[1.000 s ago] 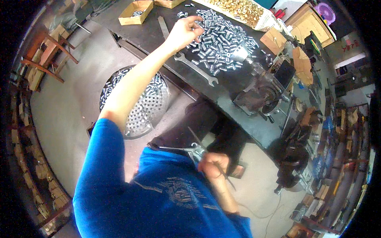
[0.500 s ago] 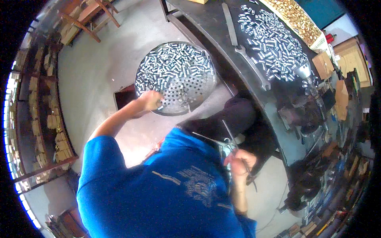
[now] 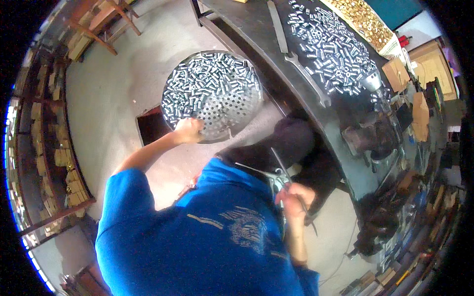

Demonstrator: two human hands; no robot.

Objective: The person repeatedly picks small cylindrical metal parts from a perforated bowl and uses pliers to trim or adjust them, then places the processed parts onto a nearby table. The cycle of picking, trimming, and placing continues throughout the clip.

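Observation:
My left hand is closed at the near left rim of a round perforated metal pan; what its fingers hold, if anything, is hidden. Many short shiny metal sleeves cover the far and left parts of the pan, while bare holes show near the front. Close to my body on the right, my right hand is wrapped round a long thin dark metal rod, tilted with its upper end away from me. Beside that hand a pale metal fixture with thin arms shows, partly hidden by the hand.
A dark workbench on the right carries a heap of metal sleeves, an open-end wrench, a flat metal bar and brass-coloured parts. A vise-like block stands nearer. Shelves line the left; a wooden stool stands behind.
The whole view has shifted slightly, moving the pan and bench a little left in the picture. My left hand stays at the pan's near left rim; my right hand keeps hold of the rod.

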